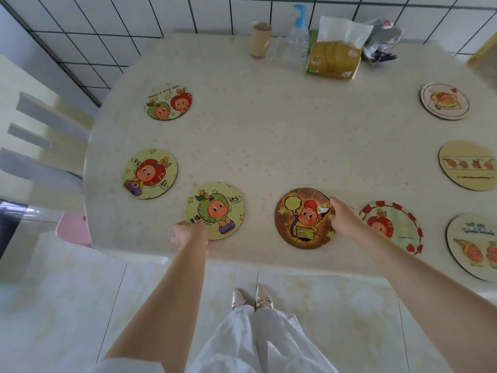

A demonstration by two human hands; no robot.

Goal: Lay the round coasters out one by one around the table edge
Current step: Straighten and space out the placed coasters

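So 8 round coasters are down on the cream table [269,135]. Starting far left of the left fingers: the twin-apple coaster [169,101] and the red-apple coaster [149,173] sit flat near the rim. Left hand [188,235] has fingers curled on the near edge of the green-apple coaster [215,210], pinching it I think, can't fully tell. Right hand [343,218] has fingers clamped on the right edge of the dark orange coaster [302,218]. Just right of those fingers is the red-bordered coaster [395,224], then 3 more along the right rim.
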